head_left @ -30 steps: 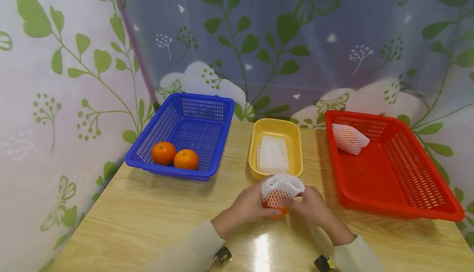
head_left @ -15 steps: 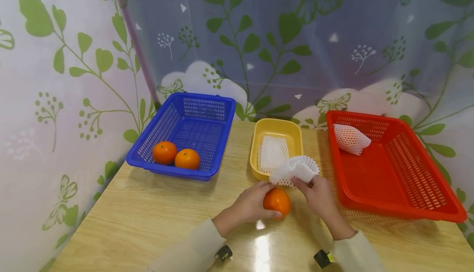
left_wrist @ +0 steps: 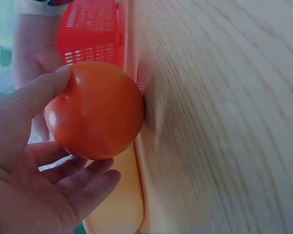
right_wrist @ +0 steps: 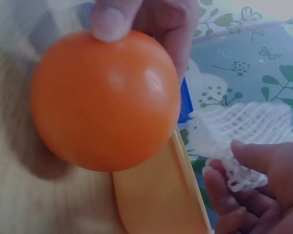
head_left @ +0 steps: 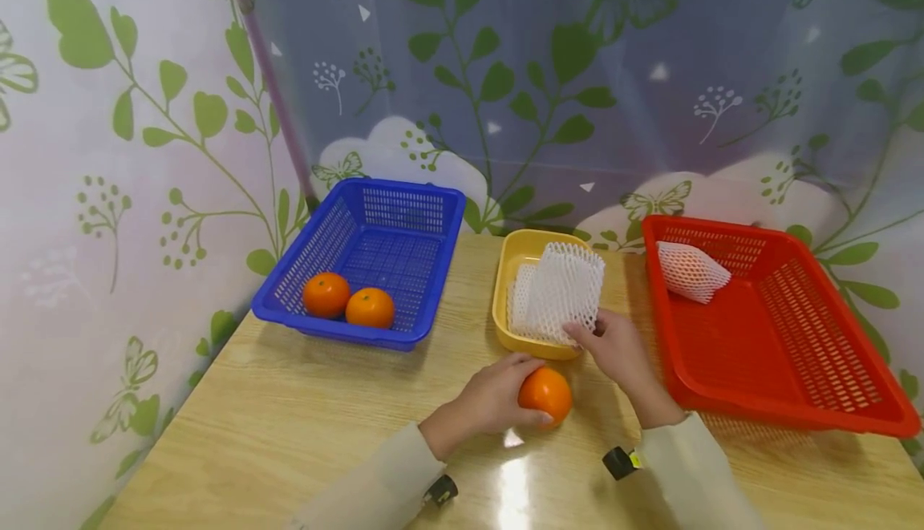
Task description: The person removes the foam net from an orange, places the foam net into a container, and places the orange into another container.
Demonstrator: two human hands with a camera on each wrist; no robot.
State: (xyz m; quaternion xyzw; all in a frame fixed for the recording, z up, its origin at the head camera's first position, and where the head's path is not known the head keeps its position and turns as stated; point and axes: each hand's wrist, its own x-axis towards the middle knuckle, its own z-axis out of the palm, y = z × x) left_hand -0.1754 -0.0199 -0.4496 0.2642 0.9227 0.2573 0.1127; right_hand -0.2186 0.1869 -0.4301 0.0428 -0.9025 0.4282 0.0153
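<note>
Thumb and fingers of my left hand (head_left: 485, 402) hold a bare orange (head_left: 546, 396) on the table. In the left wrist view the orange (left_wrist: 97, 112) lies between the thumb and the curled fingertips. My right hand (head_left: 622, 351) pinches the lower edge of a white foam net sleeve (head_left: 565, 289) over the yellow tub (head_left: 537, 347). The right wrist view shows this foam net sleeve (right_wrist: 249, 124) hanging flat from thumb and forefinger. Another foam net sleeve (head_left: 518, 309) lies in the tub, partly hidden behind the held one.
A blue basket (head_left: 451, 265) on the left holds two oranges (head_left: 370, 308). The red basket (head_left: 671, 354) on the right contains an orange in a foam net (head_left: 691, 271). A patterned curtain (head_left: 404, 49) stands behind the table.
The foam net sleeve has come off the orange. My right hand has carried it up and forward over the yellow tub. The left hand has kept its hold on the orange.
</note>
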